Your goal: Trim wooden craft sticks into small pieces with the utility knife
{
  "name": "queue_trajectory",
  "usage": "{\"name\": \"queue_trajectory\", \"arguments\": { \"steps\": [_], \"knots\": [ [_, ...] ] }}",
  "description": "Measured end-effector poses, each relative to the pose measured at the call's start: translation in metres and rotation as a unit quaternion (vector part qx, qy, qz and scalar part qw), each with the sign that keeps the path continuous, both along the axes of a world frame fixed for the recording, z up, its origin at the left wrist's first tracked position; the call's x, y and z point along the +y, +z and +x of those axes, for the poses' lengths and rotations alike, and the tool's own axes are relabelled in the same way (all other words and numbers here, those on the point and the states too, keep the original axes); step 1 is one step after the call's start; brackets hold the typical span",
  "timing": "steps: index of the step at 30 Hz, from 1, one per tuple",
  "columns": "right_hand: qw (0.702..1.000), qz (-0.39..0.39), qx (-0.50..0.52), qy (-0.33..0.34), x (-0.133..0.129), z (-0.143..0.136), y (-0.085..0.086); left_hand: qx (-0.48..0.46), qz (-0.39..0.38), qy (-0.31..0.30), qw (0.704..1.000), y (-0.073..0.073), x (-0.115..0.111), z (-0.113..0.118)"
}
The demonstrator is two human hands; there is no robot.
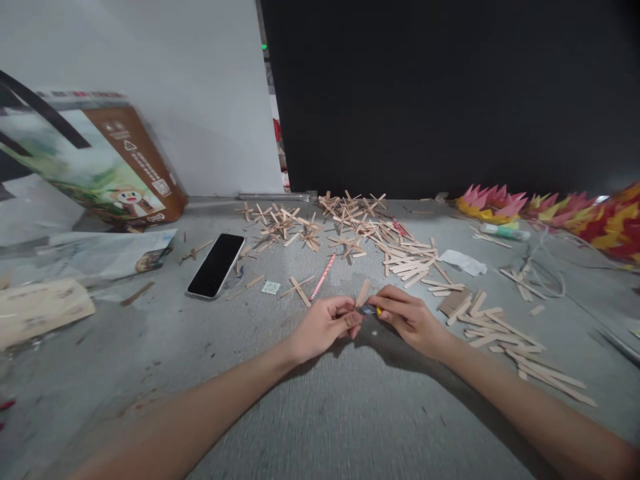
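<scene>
Between the fingers of my left hand a flat wooden craft stick is pinched, its upper end pointing away from me. My right hand is closed on a small tool with a grey blade-like part and a bit of yellow, perhaps a craft knife; most of it is hidden by the fingers. The grey part touches or lies very close to the stick at my left fingertips. Just beyond my hands lie crossed sticks and a pink patterned pencil-like rod.
Star-shaped crossed sticks pile up at the back. Loose sticks are scattered right, beside a white paper scrap, glue-stick-like tube, cable and paper flowers. Left are a phone and printed bag.
</scene>
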State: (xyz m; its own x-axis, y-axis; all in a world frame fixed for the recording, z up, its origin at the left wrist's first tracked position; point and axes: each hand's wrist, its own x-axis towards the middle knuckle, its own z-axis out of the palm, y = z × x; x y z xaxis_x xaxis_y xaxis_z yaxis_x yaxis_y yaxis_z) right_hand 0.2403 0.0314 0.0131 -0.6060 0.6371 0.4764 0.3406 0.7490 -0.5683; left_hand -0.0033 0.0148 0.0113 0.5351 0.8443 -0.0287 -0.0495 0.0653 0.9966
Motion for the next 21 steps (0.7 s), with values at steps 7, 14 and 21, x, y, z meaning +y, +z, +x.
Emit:
{"name": "queue_trajectory", "arguments": {
  "steps": [7, 14, 21],
  "knots": [
    [1.0, 0.017, 0.005, 0.007, 0.0, 0.0021, -0.0002, 0.021, -0.015, -0.029, 0.999, 0.0018, 0.0031, -0.0023],
    [1.0, 0.02, -0.007, 0.013, -0.001, 0.0023, -0.0005, 0.043, -0.024, -0.057, 0.997, 0.0031, 0.0044, -0.003],
    [0.999, 0.037, -0.012, 0.01, -0.0001, 0.0022, 0.0008, 0.064, -0.016, -0.057, 0.996, 0.0004, 0.0067, -0.0044]
  ]
}}
